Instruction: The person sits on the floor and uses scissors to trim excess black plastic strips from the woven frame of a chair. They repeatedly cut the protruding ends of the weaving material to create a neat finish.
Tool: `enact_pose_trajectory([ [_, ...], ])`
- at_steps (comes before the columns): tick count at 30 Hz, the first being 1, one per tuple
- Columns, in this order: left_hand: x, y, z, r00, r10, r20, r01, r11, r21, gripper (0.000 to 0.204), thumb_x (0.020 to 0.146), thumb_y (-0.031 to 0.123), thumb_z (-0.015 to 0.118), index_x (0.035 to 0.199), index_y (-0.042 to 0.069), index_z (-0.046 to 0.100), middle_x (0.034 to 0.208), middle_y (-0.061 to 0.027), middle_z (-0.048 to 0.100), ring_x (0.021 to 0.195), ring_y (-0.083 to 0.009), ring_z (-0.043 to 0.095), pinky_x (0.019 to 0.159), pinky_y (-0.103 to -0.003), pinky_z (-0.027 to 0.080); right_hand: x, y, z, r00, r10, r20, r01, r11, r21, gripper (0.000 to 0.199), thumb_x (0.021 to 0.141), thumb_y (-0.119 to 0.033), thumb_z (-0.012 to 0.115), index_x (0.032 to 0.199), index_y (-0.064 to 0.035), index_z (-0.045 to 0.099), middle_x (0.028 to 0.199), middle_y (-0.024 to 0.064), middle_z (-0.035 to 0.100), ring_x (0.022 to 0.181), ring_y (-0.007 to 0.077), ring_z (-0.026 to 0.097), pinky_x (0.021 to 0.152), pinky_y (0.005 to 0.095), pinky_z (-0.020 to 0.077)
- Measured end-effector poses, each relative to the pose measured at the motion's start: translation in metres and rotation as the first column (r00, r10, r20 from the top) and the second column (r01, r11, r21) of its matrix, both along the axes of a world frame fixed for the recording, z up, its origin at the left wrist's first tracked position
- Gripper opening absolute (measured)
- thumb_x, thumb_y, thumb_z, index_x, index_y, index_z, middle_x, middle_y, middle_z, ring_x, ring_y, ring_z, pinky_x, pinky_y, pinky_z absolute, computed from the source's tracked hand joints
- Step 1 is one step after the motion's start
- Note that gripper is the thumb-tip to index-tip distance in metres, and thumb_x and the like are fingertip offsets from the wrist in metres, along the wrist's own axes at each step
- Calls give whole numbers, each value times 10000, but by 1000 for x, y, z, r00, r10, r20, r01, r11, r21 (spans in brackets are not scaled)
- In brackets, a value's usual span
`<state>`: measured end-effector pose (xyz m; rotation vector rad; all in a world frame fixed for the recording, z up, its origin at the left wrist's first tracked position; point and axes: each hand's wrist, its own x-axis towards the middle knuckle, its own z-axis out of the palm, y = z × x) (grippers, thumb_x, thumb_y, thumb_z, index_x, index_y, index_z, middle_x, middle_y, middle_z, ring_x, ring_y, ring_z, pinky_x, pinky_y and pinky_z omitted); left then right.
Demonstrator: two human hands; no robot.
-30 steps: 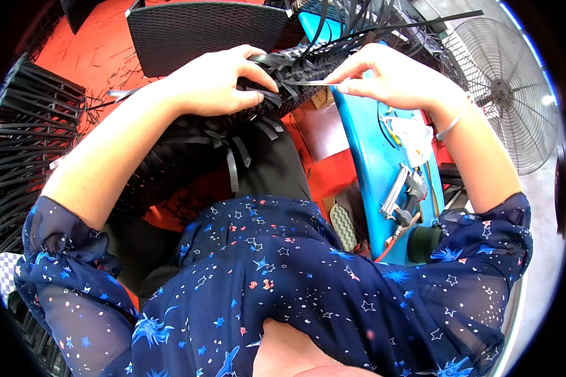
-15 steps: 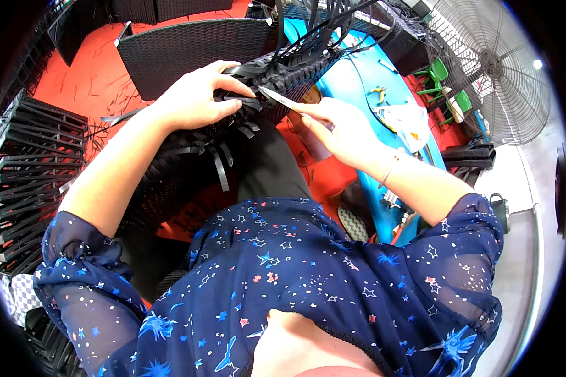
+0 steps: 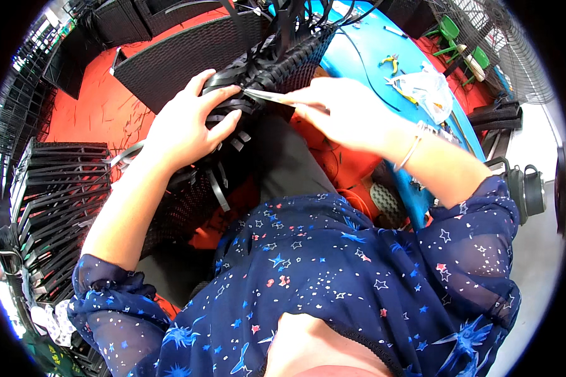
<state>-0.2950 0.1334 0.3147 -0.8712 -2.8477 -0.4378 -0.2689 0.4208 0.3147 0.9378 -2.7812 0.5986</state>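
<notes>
Cannot see the rear of the slim silver metal blade (image 3: 264, 95) within the bare right hand (image 3: 352, 113), nor all of the round grey wire fan (image 3: 497, 47), cropped upper right.

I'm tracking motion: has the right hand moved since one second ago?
Yes, the right hand moved left and lower in view, judged against the white plastic bag.

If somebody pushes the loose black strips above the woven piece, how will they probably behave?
The strips probably flex and spring back somewhat, since they arch up from the woven piece. Each is likely light, being thin and narrow. Their glossy surface may make them slightly slippery.
</notes>
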Motion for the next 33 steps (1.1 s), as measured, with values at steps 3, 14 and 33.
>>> enact_pose_trajectory([
  [3, 3, 6, 4, 1000, 2, 5, -2, 1000, -27, 473, 916, 364, 718, 1352, 186, 680, 1512, -204, 495, 1269, -399, 609, 1048, -448, 509, 22, -3, -18, 996, -90, -6, 89, 991, -100, 291, 981, -185, 650, 1258, -153, 730, 829, 120, 588, 737, 308, 616, 662, 411, 495],
  [14, 9, -2, 10, 1000, -2, 12, 2, 1000, -8, 493, 897, 383, 742, 1350, 194, 694, 1504, -185, 503, 1259, -383, 617, 1052, -438, 505, 29, -34, -104, 982, -167, -85, 93, 827, -554, 395, 932, -91, 700, 1315, -190, 714, 809, 66, 569, 594, 215, 601, 552, 340, 489],
  [33, 15, 0, 15, 1000, -15, 23, 16, 1000, -12, 485, 900, 360, 745, 1344, 174, 692, 1472, -184, 522, 1243, -390, 623, 1046, -440, 506, 5, -81, -133, 949, -234, -211, -9, 649, -761, 418, 926, -34, 688, 1335, -115, 685, 905, 91, 646, 635, 242, 626, 578, 355, 516],
])
